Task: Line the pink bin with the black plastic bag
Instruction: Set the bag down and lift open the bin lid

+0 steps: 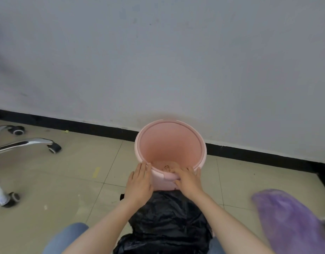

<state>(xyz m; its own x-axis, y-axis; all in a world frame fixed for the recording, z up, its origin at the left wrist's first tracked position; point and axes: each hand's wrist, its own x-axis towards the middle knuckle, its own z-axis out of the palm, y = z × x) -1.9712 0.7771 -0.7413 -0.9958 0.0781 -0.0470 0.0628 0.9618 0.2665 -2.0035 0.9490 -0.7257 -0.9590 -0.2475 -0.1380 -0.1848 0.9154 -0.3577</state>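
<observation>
We see the bin [170, 145] standing upright on the floor [75, 171], close to the black skirting at the foot of the wall [158, 61], its mouth open and unlined. The bag [167, 222] lies crumpled on the floor just in front of the bin and runs back between our knees; it touches the bin's near side or sits right against it, and none of it is over the rim.

Our left hand [139, 182] rests flat, fingers straight, against the near left of the rim, gripping nothing. Our right hand [188, 178] lies on the near rim with its fingers curled over the edge and the thumb on the outer wall, so we judge it to be holding the rim lightly. Neither hand has the bag.

From here, we think the main risks are these:

- The bin looks light, and both hands bear on its near edge. A push down there could tip it toward us or skid it on the smooth tiles.
- The bag is bunched, and we cannot tell where its mouth is. Grabbing a random fold could put it in closed or twisted.
- Thin film stretched over the rim may tear, or slip back inside if only one side is hooked.
- There seems to be some debris at the bin's bottom. We cannot make out what it is, but it would end up trapped under the liner.

The chair base [26, 143] at the left and the purple object [289, 222] at the right are well apart from the bin.
</observation>
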